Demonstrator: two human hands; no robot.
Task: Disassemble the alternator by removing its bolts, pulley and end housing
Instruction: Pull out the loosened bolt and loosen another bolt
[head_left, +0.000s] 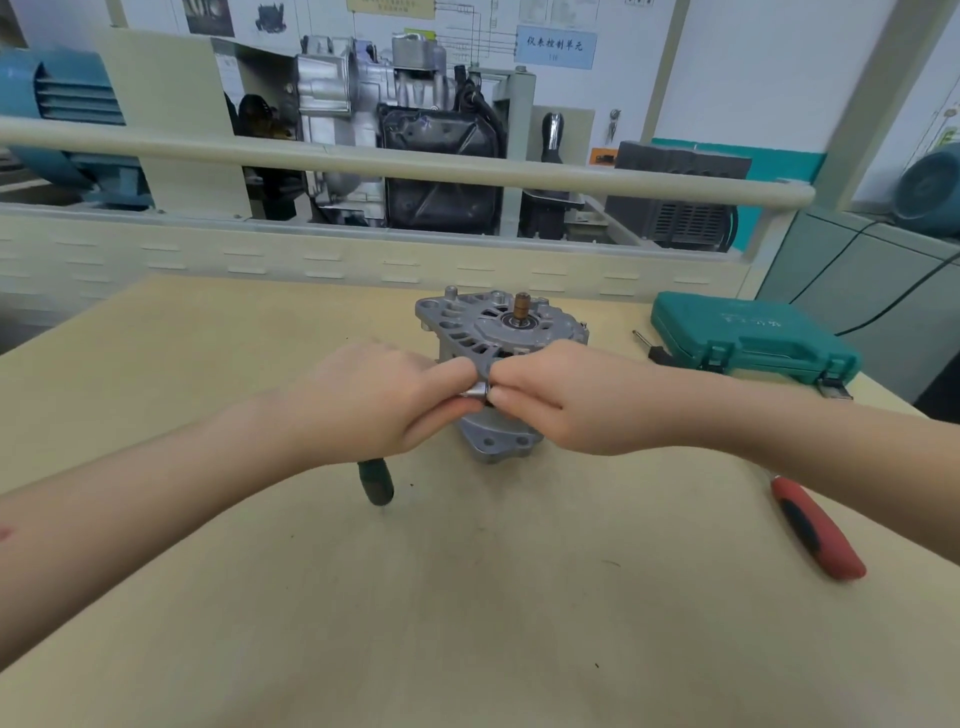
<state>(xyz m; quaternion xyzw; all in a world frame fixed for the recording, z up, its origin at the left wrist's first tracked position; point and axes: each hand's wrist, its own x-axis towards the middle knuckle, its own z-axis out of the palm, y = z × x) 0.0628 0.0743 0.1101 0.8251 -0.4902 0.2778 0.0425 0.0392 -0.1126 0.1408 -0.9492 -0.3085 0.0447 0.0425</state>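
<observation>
Workshop bench setting, tan worktop (467, 597) with a cream railed backboard behind it. Left hand (363, 400) and right hand (566, 400) meet in front of the alternator (493, 332), fingertips almost touching. Left grip: fingers curled round a tool with a dark green handle (375, 483) that pokes out below the palm toward the camera; thumb and forefinger reach to a small silver socket (475, 391) at the tool's head. Right grip: thumb and forefinger pressed together, pinching the other end of that socket. Cannot tell if the socket sits on a bolt; both hands hide the near edge of the housing.

Alternator stands at mid worktop, shaft end up, copper-coloured shaft tip (522, 304) sticking out of the bearing in the vented grey end housing. Lower mounting flange (498, 441) with holes shows below the hands, resting on the worktop.

Right of the alternator, well apart: closed teal tool case (753, 338) near the far right edge, a small dark tool piece (657, 353) just beside its left end. Red-and-black handled tool (815, 527) lies on the worktop under the right forearm, which covers its far end.

Behind the backboard: cutaway gearbox display (395, 135), blue motor (67, 93) at left, wall posters, black cable at right.
</observation>
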